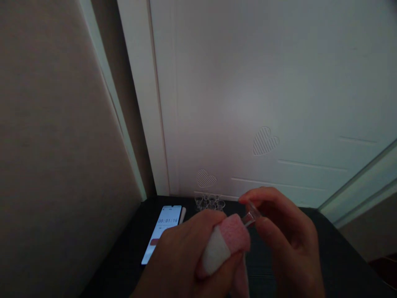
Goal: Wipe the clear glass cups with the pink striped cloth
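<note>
Over the dark tabletop (pixel 338 260), your left hand (pixel 182 244) and right hand (pixel 288 231) meet. The left grip wraps snugly around a pink-and-white cloth (pixel 234 236); the right pinches a small clear glass (pixel 253 214), its left end at the cloth. Behind stand tiny glasses (pixel 211 203), contents too dim to tell.

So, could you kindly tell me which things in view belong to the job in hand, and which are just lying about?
Part of the job:
pink-and-white cloth, in the left hand
small clear glass, in the right hand
cluster of clear glasses behind, probably

Apparently just lying about:
phone showing a timer
pale object beside it, unclear what
</note>
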Available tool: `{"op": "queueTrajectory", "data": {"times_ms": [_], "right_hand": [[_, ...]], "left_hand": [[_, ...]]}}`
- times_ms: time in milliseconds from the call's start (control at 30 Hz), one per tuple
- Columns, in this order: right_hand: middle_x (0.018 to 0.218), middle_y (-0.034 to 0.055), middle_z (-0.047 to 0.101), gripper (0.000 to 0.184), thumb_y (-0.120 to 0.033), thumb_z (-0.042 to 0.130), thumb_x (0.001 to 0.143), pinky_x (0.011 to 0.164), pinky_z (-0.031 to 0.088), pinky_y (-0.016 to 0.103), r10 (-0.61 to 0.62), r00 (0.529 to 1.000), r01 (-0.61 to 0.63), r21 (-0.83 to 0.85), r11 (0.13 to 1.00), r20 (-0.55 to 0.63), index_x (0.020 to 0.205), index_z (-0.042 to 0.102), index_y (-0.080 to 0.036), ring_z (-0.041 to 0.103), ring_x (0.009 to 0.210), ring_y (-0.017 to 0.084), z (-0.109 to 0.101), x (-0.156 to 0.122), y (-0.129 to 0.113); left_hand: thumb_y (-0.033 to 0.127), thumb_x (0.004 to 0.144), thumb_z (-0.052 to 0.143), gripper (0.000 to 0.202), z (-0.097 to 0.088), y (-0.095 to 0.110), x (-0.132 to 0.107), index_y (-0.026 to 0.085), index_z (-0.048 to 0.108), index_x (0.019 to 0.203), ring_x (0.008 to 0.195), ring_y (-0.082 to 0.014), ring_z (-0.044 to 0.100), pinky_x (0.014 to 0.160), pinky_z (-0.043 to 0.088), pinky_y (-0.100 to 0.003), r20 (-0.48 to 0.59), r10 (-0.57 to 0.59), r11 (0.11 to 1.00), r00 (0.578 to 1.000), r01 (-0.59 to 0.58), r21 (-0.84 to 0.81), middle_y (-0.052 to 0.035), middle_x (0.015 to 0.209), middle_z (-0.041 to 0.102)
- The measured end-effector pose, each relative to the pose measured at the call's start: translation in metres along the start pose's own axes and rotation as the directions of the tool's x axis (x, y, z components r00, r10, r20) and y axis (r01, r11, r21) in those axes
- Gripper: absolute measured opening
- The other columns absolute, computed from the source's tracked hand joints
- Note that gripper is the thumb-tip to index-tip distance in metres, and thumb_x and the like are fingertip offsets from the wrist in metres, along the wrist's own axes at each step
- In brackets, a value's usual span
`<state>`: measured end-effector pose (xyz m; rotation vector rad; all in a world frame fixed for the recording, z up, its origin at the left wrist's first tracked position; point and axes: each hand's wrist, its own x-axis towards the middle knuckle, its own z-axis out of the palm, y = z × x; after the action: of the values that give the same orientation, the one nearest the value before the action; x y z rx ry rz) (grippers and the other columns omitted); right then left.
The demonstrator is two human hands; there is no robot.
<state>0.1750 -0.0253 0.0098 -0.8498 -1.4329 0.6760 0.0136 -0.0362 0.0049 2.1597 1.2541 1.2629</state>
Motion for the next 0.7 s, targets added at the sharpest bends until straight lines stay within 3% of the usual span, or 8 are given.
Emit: {"op": "queueTrajectory", "data": {"times_ms": [267,400,567,700], "right_hand": [[0.084,-0.0053,0.065,0.029,-0.013,0.063,0.079,0.065,0.046,0.017,-0.022,1.0,0.02,0.083,0.996,0.015,0.099,0.07,-0.032,0.058,0.074,0.011,-0.007,0.001,0.002],[0.079,-0.0064,0.064,0.029,-0.013,0.065,0.077,0.064,0.046,0.018,0.001,1.0,-0.003,0.09,0.996,0.015,0.097,0.07,-0.033,0.058,0.07,0.011,-0.004,0.002,0.001],[0.081,-0.0068,0.064,0.031,-0.011,0.065,0.077,0.067,0.045,0.018,0.001,0.999,-0.005,0.116,0.993,0.033,0.098,0.069,-0.034,0.059,0.074,0.011,-0.006,0.001,-0.001],[0.082,-0.0066,0.065,0.03,-0.013,0.068,0.077,0.067,0.044,0.02,0.031,0.997,-0.036,0.065,0.997,0.071,0.098,0.068,-0.034,0.06,0.075,0.012,-0.009,-0.001,-0.004]], "left_hand": [[0.024,0.076,0.063,0.017,-0.002,-0.001,0.004,0.031,0.059,0.091,0.058,-0.013,0.063,0.051,0.045,-0.022,-0.109,0.036,0.999,0.993,-0.039,-0.028,0.0088,0.076,0.07],[0.034,0.078,0.066,0.014,-0.008,-0.003,0.005,0.031,0.061,0.09,0.06,-0.0146,0.065,0.052,0.046,-0.022,-0.11,-0.014,1.0,0.994,0.012,-0.016,0.0079,0.075,0.072],[0.042,0.08,0.067,0.019,-0.01,-0.007,0.003,0.034,0.061,0.096,0.061,-0.0144,0.067,0.054,0.048,-0.02,-0.128,0.035,0.999,0.991,-0.037,-0.018,0.009,0.08,0.074],[0.057,0.08,0.063,0.03,-0.011,-0.013,0.001,0.04,0.061,0.104,0.066,-0.0154,0.069,0.062,0.051,-0.021,-0.208,0.012,0.998,0.978,0.001,0.063,0.0101,0.087,0.075]]}}
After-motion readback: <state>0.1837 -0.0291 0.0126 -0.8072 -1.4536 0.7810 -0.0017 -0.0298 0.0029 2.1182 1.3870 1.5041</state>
